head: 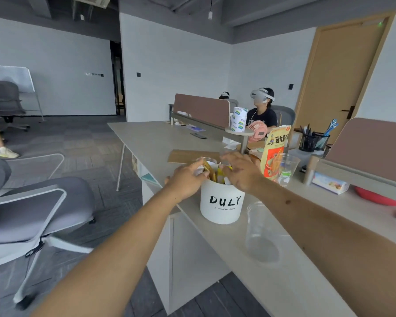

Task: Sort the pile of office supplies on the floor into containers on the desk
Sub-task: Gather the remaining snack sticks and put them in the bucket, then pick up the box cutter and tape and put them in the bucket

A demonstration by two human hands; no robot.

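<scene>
A white round container (221,203) marked DULY stands at the desk's (284,282) near edge, stuffed with yellow and white packets and papers (213,172). My left hand (186,179) is at its left rim, fingers curled round a white piece of the contents. My right hand (240,171) lies over the right side of the opening, fingers spread and fairly straight, touching the items. The pile on the floor is out of view.
Two clear plastic cups stand near the container, one in front (262,234) and one behind (285,169). An orange snack bag (275,152), a pen holder (312,141), a pink fan (257,131), a tissue pack (329,184), a grey office chair (32,213) at left, and a seated person (262,110) beyond.
</scene>
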